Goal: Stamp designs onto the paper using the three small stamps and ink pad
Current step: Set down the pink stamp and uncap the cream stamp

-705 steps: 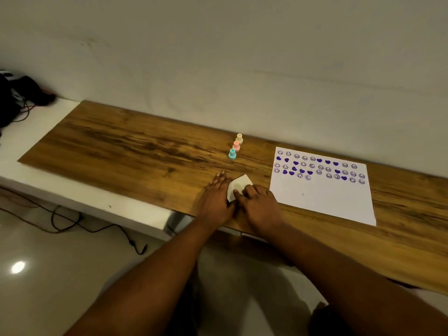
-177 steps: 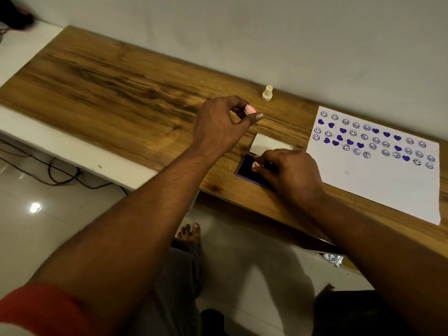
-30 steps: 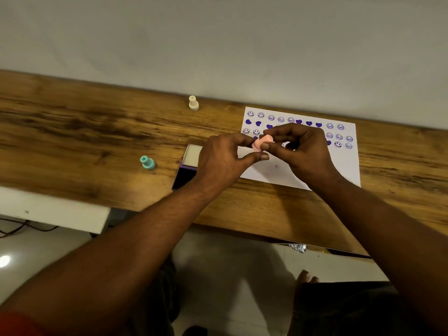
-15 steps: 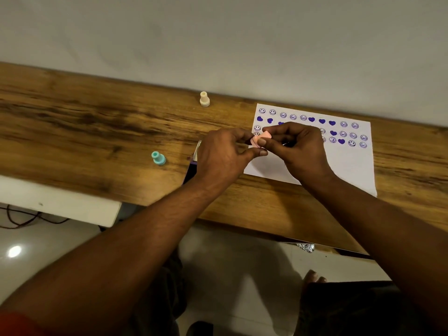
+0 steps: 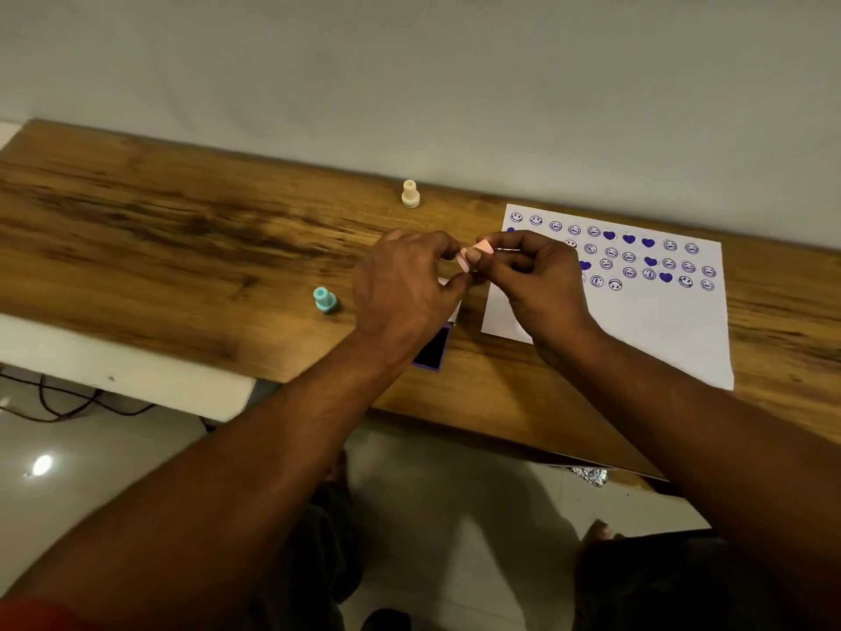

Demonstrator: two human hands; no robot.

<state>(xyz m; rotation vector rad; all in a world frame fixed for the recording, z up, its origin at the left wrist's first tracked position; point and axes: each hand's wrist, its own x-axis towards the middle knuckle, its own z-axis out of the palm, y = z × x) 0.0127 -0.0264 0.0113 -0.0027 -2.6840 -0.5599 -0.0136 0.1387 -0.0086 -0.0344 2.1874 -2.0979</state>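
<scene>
Both hands meet above the wooden table (image 5: 182, 248), pinching a small pink stamp (image 5: 473, 256) between their fingertips. My left hand (image 5: 405, 289) grips its lower part and my right hand (image 5: 532, 275) holds the upper end. The white paper (image 5: 646, 321) lies to the right, printed with rows of purple smileys and hearts. The ink pad (image 5: 432, 348) lies open under my left wrist, mostly hidden. A teal stamp (image 5: 325, 300) stands left of my hands. A cream stamp (image 5: 410, 194) stands near the wall.
The wall runs right behind the table's far edge. A white ledge (image 5: 136, 380) sits below the table's front left, with cables on the floor. A crumpled foil scrap (image 5: 589, 475) lies on the floor under the table's front edge.
The view has shifted a little, and both hands stay together on the pink stamp, now held just left of the paper's edge rather than over it.
</scene>
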